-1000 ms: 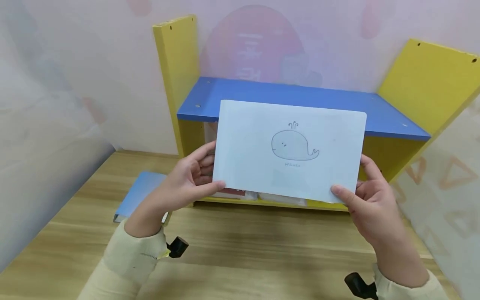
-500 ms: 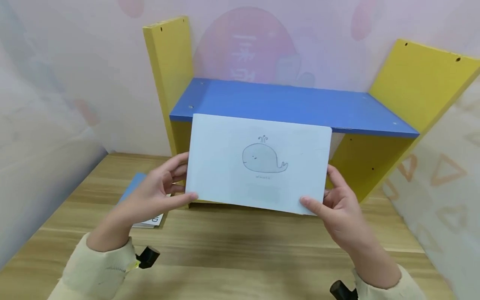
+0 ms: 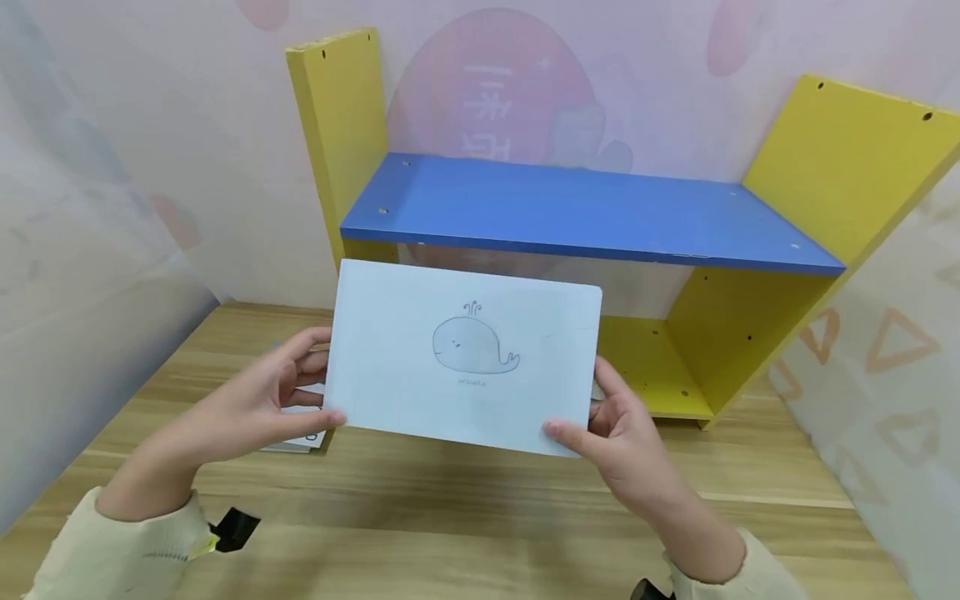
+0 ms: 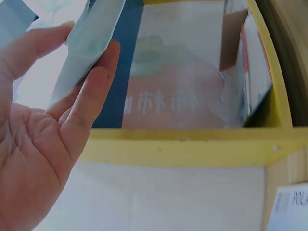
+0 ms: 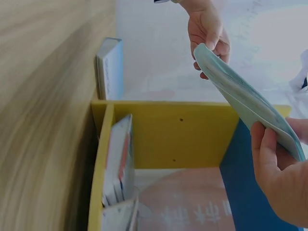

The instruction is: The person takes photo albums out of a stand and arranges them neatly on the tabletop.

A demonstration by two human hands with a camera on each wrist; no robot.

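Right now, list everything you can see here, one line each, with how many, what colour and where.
Booklet: one, pale blue-white with a whale drawing, held up in front of the shelf.
Shelf unit: one, yellow sides with a blue board, on the table against the wall.
Books in shelf: count unclear, at one end of the lower compartment.
Book: one, blue, flat on the table left of the shelf.
Table: one, light wood.
Left hand: grips the booklet's left edge.
Right hand: grips its right edge.
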